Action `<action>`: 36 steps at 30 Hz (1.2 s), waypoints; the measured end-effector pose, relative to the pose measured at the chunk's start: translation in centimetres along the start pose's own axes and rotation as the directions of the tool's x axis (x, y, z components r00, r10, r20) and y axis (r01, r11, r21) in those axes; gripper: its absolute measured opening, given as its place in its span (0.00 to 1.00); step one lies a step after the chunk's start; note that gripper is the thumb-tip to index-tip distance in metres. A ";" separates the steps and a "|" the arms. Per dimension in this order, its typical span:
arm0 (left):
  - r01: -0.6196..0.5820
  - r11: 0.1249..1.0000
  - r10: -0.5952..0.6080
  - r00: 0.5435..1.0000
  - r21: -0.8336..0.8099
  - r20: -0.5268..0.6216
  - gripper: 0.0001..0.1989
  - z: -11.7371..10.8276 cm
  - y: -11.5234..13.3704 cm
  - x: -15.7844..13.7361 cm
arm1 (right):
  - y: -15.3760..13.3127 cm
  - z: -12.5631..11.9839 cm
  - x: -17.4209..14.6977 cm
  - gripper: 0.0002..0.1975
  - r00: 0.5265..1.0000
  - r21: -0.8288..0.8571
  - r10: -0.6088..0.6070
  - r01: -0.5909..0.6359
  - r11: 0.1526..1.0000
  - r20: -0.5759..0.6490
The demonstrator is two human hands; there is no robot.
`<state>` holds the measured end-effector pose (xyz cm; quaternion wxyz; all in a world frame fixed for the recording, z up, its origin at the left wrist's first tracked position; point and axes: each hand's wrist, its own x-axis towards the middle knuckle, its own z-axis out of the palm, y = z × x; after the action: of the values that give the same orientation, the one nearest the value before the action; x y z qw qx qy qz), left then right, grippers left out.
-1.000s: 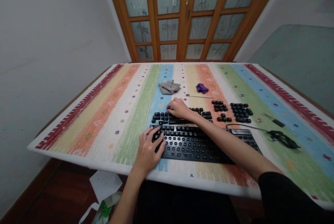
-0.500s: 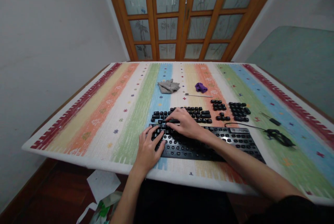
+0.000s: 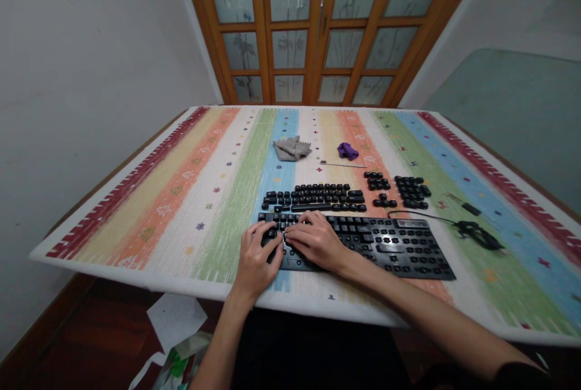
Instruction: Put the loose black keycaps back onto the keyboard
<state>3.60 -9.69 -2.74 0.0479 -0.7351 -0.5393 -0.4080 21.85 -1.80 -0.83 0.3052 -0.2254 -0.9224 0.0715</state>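
A black keyboard (image 3: 408, 244) lies along the table's near side, with keycaps on its upper left part and bare switch stems on the right. My right hand (image 3: 315, 241) is over its left half, thumb and fingertips pinched together on a small black keycap, mostly hidden, against the board. Beside it, my left hand (image 3: 258, 257) rests on the keyboard's left end, fingers bent but apart, touching the keys there. Loose black keycaps (image 3: 313, 199) stand in rows just behind the keyboard, with a long space bar among them.
More loose keycaps (image 3: 411, 190) sit in blocks at the right. Behind are a grey cloth (image 3: 292, 149), a purple cloth (image 3: 347, 151) and a thin brush (image 3: 344, 165). A coiled cable (image 3: 480, 235) and a small black-handled tool (image 3: 471, 208) lie at the right on the striped tablecloth (image 3: 172, 208).
My right hand has moved back from the loose keycap rows onto the keyboard, its fingers closing together. My left hand has stayed at the keyboard's left end.
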 end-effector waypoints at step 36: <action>0.042 0.996 -0.044 0.999 -0.084 -0.023 0.12 0.3 0.0 0.8 | -0.6 1.1 -0.3 0.10 0.990 -0.057 -0.015 0.008 0.998 -0.138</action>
<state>3.83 -8.93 -2.45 0.0152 -0.7195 -0.5369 -0.4401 21.18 -2.50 -1.75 0.3624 -0.2330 -0.9020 0.0280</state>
